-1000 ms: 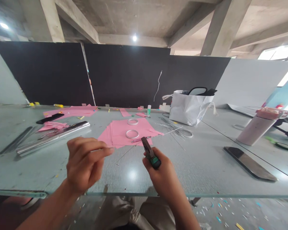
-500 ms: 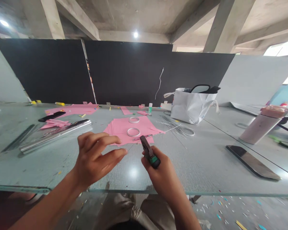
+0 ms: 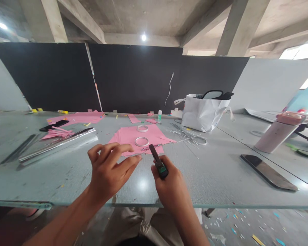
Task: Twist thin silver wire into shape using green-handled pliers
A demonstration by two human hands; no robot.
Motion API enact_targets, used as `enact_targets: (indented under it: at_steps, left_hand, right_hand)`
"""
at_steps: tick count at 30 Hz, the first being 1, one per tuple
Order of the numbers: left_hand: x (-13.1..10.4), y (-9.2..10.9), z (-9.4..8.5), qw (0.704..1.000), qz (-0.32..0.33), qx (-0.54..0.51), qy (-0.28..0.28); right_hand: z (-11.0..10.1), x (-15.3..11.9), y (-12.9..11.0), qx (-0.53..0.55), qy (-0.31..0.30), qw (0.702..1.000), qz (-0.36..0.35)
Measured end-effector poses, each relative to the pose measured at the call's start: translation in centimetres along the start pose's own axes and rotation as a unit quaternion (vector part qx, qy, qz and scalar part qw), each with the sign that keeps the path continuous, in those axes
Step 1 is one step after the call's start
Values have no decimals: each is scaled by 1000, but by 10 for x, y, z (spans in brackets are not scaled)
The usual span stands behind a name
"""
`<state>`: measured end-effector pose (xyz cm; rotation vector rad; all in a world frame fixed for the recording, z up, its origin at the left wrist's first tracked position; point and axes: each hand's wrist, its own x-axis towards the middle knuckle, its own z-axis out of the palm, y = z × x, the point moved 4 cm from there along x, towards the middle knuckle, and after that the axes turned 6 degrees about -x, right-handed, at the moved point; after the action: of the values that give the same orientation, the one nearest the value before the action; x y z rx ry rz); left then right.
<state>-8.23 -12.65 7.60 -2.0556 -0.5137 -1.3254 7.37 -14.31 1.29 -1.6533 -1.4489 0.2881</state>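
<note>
My right hand (image 3: 169, 181) is wrapped round a dark tool with a green part (image 3: 158, 162), which looks like pliers or a stapler, its narrow end tilted up and away. To its left, my left hand (image 3: 111, 167) hovers over the near part of the table, fingers bent and thumb and index finger close together at the tips. Whether something thin is between them is too small to tell. Just beyond both hands lie pink sheets (image 3: 125, 136) with two white rings, one nearer (image 3: 142, 141) and one farther (image 3: 142, 128).
Thin wires (image 3: 186, 135) lie right of the sheets, before a white bag (image 3: 197, 114). A foil roll (image 3: 58, 145) and pink strips (image 3: 56, 132) are at left. A phone (image 3: 268, 172) and a bottle (image 3: 277, 133) stand out at right; a glue stick (image 3: 159, 117) stands behind.
My left hand has moved right, nearer the tool, and its thumb and index finger have come closer together. The tool in my right hand has turned slightly.
</note>
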Motion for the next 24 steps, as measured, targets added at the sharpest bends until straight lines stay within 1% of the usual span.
enact_targets:
  at_steps: [6,9,12,16,20,24]
  left_hand:
    - [-8,-2,1,999,31,30,9]
    - [-9,-4,0,999,19,37,12]
    - [-8,-6,1,999,14,31,-1]
    - [-7,-7,3,998,41,34,-20]
    - [-9,-10,3,997,63,37,-12]
    - [-11,-12,3,998,41,37,1]
  right_hand:
    - [3,0,-2,-2,-22,1000,-16]
    - [4,1,-4,-4,-21,1000,-15]
    - [5,2,-4,-7,-26,1000,-8]
    - [8,4,-3,-15,-42,999,-1]
    - [10,5,-4,-20,-41,999,2]
    - [9,4,-7,-8,-32,999,-4]
